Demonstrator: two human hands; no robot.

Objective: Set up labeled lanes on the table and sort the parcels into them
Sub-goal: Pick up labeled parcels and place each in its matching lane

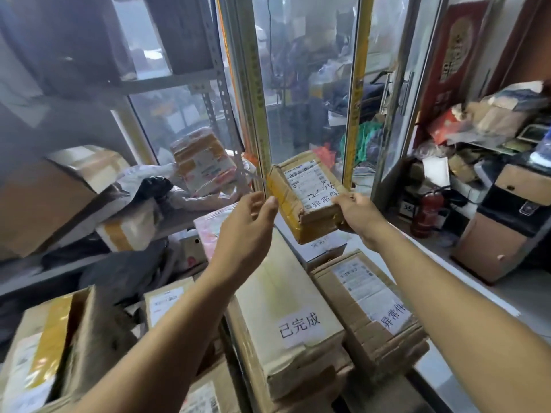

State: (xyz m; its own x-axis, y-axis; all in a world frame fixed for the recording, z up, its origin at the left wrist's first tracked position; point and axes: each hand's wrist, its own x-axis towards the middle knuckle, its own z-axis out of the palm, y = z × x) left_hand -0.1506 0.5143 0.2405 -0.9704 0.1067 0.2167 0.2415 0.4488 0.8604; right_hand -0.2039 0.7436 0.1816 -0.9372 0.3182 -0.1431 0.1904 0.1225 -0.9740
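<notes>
- Two bare forearms reach forward from the bottom of the view, and between them, nearest the viewer, lie cardboard parcels on the table.
- Directly below the raised hands, a long flat parcel [286,311] carries a white paper slip reading 已完成 [299,326].
- Just to the right of it, under the right forearm, a second flat parcel [372,317] bears a shipping label and a white slip reading 异常件 [393,315].
- Beyond those two, right under the held box, part of another white slip [320,244] shows; its writing is mostly hidden.
- Below the left forearm, more brown parcels [44,347] with yellow tape sit in a loose heap.
- The right hand [356,213] grips the near right corner of a small brown box [304,195], fingers curled over its top edge and holding it in the air, tilted.
- The box has yellow tape on its left side, a printed label on top, and a white slip reading 异常件 next to the right hand's fingers.
- The left hand [247,234] is raised at the box's left side, its fingers loosely extended and its thumb touching the taped edge; it does not close around the box.
- Left of the left hand, a metal shelf [179,225] holds a jumble of parcels and grey plastic mail bags [155,186].
- Behind the box stands a glass door with yellow-edged frames [256,84].
- Far right of the right hand, a red fire extinguisher [426,213] stands on the floor near stacked boxes.
</notes>
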